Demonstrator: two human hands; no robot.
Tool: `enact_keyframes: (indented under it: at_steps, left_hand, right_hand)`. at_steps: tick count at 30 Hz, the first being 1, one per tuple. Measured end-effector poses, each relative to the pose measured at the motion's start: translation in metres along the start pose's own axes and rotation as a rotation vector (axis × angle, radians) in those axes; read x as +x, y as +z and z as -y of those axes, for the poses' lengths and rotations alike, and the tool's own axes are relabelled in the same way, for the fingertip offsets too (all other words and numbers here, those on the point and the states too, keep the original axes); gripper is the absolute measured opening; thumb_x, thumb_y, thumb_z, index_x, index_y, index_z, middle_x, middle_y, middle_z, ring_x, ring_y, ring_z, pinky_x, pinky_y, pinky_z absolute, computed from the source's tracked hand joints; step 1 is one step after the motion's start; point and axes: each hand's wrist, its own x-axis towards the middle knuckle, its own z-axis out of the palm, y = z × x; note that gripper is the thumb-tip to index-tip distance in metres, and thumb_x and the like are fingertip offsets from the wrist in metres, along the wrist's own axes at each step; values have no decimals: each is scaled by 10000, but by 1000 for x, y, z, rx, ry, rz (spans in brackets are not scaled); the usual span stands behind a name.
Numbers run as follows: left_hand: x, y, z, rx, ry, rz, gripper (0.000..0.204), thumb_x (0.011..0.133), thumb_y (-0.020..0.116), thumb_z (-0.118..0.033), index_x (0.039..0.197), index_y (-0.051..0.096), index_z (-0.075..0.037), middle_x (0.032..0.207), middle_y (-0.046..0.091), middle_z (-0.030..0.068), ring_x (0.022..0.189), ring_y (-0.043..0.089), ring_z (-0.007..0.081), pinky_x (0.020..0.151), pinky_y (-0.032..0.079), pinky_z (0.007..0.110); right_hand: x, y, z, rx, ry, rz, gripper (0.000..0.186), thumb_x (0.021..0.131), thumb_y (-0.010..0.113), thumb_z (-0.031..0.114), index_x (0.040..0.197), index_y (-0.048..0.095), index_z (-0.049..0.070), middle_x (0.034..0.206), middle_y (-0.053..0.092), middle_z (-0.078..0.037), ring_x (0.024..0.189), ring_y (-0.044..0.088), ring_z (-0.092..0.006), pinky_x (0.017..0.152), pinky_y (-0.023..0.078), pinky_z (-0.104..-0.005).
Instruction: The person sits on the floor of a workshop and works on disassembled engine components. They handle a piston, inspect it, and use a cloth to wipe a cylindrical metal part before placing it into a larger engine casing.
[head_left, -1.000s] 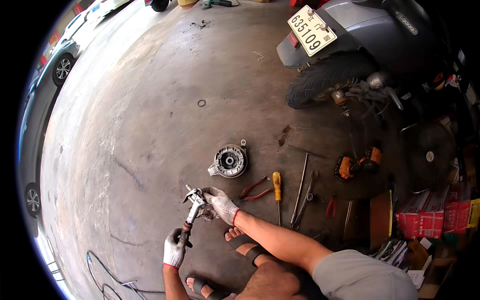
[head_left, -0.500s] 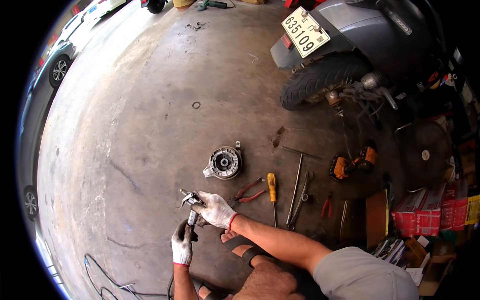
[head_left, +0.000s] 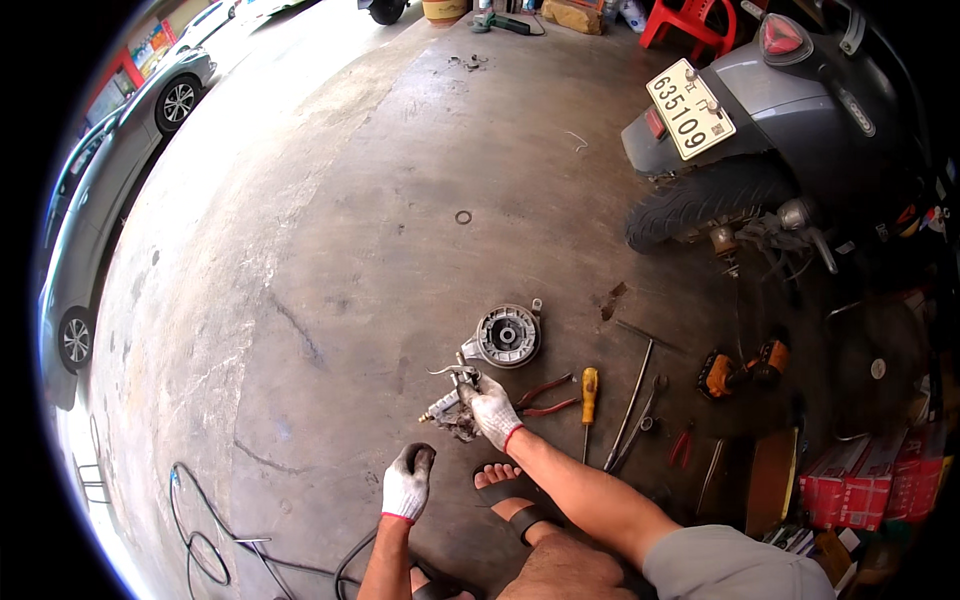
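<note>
My right hand (head_left: 492, 408), in a white glove with a red cuff, is closed round a silver air blow gun (head_left: 441, 407) with a curved lever and a brass-coloured end. Below its fingers hangs something dark and crumpled, perhaps a rag (head_left: 460, 432). Lower left, my left hand (head_left: 406, 484), gloved with blackened fingertips, is apart from the gun. Its fingers are curled together, and I cannot see whether anything is in them. Just beyond the gun, a round metal brake drum plate (head_left: 508, 336) with a lug and an arm lies on the concrete.
Pliers (head_left: 548, 394), a yellow-handled screwdriver (head_left: 590, 395), a T-handle wrench (head_left: 630, 405) and a spanner (head_left: 640, 425) lie to the right. Beyond are orange cordless drivers (head_left: 742, 370) and a scooter (head_left: 770, 130). A black hose (head_left: 205, 540) coils at lower left; a ring (head_left: 463, 217) lies farther off.
My left hand has come off the blow gun and moved down away from it. The gun has turned in my right hand, its brass end now pointing left. The whole view has shifted.
</note>
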Motion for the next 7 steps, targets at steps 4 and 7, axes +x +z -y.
enact_keyframes:
  at_steps: [4, 7]
  left_hand:
    - [4, -15, 13, 12, -194, -136, 252, 1035, 599, -224, 1166, 698, -33, 910, 711, 123, 795, 664, 206, 754, 535, 341]
    - [-1, -28, 28, 516, -74, -351, 423, 971, 666, -233, 1366, 603, -95, 1311, 645, 220, 1090, 681, 359, 940, 541, 465]
  right_hand:
    - [-9, 19, 8, -115, -100, -8, 211, 1015, 641, 107, 1202, 677, 17, 979, 697, -17, 882, 588, -103, 823, 510, -301]
    - [-14, 23, 9, 55, -27, 19, 225, 1024, 637, 94, 1236, 660, 23, 996, 707, -25, 913, 619, -111, 856, 531, -312]
